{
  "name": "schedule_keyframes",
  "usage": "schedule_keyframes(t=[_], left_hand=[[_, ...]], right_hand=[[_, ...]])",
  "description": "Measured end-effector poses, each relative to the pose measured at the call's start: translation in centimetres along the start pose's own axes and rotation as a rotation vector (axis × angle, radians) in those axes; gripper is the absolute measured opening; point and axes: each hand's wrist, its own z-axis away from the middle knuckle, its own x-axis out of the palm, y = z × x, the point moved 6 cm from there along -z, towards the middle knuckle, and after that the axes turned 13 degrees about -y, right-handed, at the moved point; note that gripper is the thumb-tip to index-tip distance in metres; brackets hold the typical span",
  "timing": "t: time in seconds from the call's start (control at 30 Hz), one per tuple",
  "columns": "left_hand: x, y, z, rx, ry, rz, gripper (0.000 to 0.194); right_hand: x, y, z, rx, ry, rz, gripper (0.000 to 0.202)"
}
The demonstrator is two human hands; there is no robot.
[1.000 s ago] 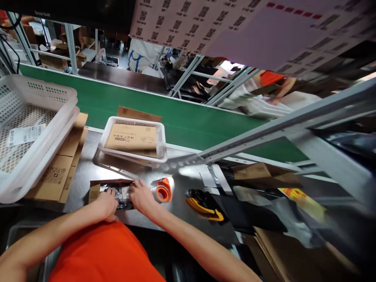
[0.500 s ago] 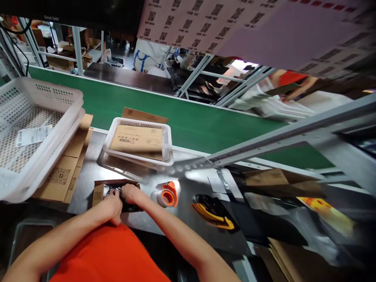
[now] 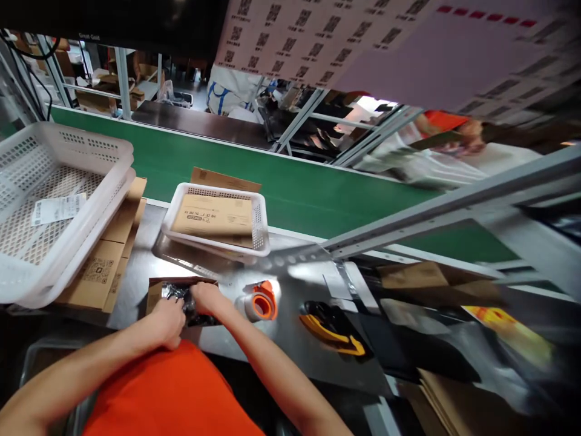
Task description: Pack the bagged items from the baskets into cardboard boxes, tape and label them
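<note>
A small open cardboard box (image 3: 155, 292) stands near the front edge of the metal bench, with a shiny dark plastic-wrapped item (image 3: 171, 290) inside. At the box's near left side is my left hand (image 3: 169, 320), its fingers curled at the wrapping. My right hand (image 3: 205, 298) reaches into the right part of the box with its fingers closed; what they pinch is hidden. Right of the box lies an orange and grey tape dispenser (image 3: 262, 304). Farther right is a black and yellow handheld tool (image 3: 333, 330).
A white basket (image 3: 263, 221) holding flat cardboard stands behind the box. Stacked large white baskets (image 3: 113, 175) sit on folded cardboard (image 3: 97, 266) at left. A green conveyor belt (image 3: 299, 194) runs behind the bench. A metal frame bar (image 3: 408, 215) crosses at right.
My left hand has drawn back slightly toward my body, baring more of the dark wrapping. My right hand stays in the box. The view has shifted slightly.
</note>
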Motion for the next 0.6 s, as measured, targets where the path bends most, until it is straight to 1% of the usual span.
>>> schedule_keyframes(t=[0.1,0.17,0.23,0.3,0.33,0.37,0.4,0.43,0.47,0.5,0.53,0.57,0.6], left_hand=[[-0.8,0.6,-1.8,-0.054,-0.111,-0.025,0.064],[-1.6,1.1,-2.5,-0.057,-0.122,-0.041,0.067],[-2.0,1.2,-2.3,-0.060,-0.099,-0.052,0.070],[-1.7,0.8,-1.0,-0.043,-0.042,-0.030,0.068],[-1.3,0.5,-0.1,-0.011,0.002,-0.002,0.064],[-0.8,0.1,1.1,0.032,0.060,0.032,0.058],[-0.3,-0.3,2.3,0.071,0.129,0.071,0.053],[0.2,-0.8,3.5,0.085,0.204,0.113,0.048],[0.7,-1.5,4.5,0.057,0.271,0.155,0.046],[1.3,-2.3,5.4,-0.012,0.317,0.193,0.047],[1.9,-3.0,6.0,-0.096,0.338,0.233,0.049],[2.4,-3.6,6.2,-0.165,0.333,0.270,0.051],[2.8,-3.9,6.1,-0.197,0.313,0.298,0.051]], right_hand=[[0.0,-1.2,-1.7,0.011,-0.038,-0.016,0.022],[-0.3,-1.8,-1.8,0.017,-0.016,-0.036,0.018],[-0.5,-1.9,-0.6,0.006,0.021,-0.050,0.016],[-0.2,-1.6,1.6,-0.048,0.050,-0.052,0.018],[0.1,-1.1,2.9,-0.092,0.094,-0.081,0.021],[0.3,-0.4,4.4,-0.127,0.180,-0.141,0.025],[0.4,0.7,6.0,-0.135,0.309,-0.229,0.029],[0.7,2.1,7.5,-0.106,0.462,-0.335,0.035],[1.3,3.6,8.9,-0.042,0.606,-0.442,0.040],[2.3,4.8,10.0,0.034,0.700,-0.534,0.047],[3.3,5.5,10.5,0.087,0.716,-0.597,0.054],[4.3,5.4,10.4,0.082,0.664,-0.632,0.061],[5.1,4.7,10.0,0.021,0.570,-0.637,0.066]])
